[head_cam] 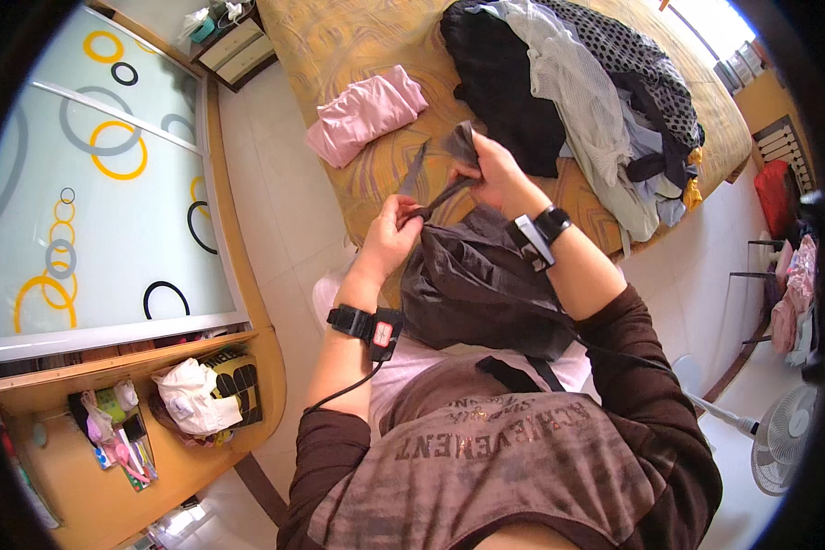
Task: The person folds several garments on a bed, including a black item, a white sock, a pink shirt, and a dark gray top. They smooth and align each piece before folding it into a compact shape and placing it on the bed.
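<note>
A dark grey-brown cloth garment [474, 289] lies bunched over my lap and against the bed's edge. My left hand [390, 227] pinches a gathered strip of it, and a tapering loose end [414, 170] sticks up past the fingers. Higher and to the right, my right hand [498, 172] grips another part of the strip, with a folded flap of dark cloth [462, 143] above the thumb. A narrow twisted length runs between both hands. Whether the strip is knotted I cannot tell. Beyond my left hand, a folded pink garment [368, 113] rests on the bed.
A heap of clothes, including black cloth [509, 89] and a white mesh garment [577, 89], covers the right of the patterned bed [357, 41]. A sliding-door wardrobe [110, 206] and wooden desk [199, 474] stand left. An electric fan [784, 440] stands at lower right.
</note>
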Demonstrator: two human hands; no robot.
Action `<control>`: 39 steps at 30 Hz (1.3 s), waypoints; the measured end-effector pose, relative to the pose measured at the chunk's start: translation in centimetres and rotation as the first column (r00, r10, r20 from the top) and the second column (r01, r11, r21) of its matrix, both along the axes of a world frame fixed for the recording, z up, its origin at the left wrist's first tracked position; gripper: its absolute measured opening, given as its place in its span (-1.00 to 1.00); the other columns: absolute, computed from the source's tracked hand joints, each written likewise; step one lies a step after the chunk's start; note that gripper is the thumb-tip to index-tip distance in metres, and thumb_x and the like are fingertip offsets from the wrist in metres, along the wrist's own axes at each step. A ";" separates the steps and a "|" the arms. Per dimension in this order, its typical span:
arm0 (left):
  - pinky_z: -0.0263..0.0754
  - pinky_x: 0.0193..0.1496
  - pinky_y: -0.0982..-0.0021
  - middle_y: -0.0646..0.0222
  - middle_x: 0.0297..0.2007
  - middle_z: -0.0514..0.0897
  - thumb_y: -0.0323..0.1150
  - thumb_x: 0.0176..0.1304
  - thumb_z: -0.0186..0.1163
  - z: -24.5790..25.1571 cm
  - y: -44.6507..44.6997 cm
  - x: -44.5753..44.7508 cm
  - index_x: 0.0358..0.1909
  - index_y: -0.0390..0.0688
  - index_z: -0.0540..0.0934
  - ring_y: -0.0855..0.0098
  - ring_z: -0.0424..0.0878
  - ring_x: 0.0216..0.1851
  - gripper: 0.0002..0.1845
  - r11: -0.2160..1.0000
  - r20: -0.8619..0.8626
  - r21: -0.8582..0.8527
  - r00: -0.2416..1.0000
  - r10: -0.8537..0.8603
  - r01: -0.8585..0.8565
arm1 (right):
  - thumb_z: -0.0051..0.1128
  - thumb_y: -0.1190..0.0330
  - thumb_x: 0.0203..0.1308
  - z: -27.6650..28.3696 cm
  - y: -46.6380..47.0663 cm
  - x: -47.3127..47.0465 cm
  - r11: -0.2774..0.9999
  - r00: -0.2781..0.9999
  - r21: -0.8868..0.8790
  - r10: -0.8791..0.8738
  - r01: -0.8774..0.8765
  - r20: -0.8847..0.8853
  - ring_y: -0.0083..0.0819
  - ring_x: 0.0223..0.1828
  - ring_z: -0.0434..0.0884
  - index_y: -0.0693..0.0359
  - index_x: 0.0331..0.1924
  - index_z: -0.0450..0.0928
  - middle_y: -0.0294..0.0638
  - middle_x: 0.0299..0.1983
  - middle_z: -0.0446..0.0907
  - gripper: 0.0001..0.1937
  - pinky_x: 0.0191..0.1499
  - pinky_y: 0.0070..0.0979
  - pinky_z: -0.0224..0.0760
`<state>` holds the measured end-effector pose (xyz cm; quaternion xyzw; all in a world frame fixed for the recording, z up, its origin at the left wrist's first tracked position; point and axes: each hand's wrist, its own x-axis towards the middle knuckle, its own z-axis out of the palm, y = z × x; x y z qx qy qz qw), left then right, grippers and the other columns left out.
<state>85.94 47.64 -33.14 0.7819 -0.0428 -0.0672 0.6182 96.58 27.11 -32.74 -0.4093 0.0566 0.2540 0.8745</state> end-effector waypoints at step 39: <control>0.49 -0.17 0.14 0.09 -0.28 0.65 -0.40 0.12 0.29 -0.4 7.7 -13.2 -0.28 -0.22 0.55 0.03 0.61 -0.20 -0.83 0.773 -0.134 0.625 0.991 -0.031 0.109 | -0.33 0.16 0.53 -4.3 -3.2 5.2 0.922 0.962 -0.326 -0.252 0.208 -0.100 -0.39 -0.29 0.63 0.12 -0.12 0.55 -0.26 -0.32 0.63 -0.64 -0.18 -0.36 0.51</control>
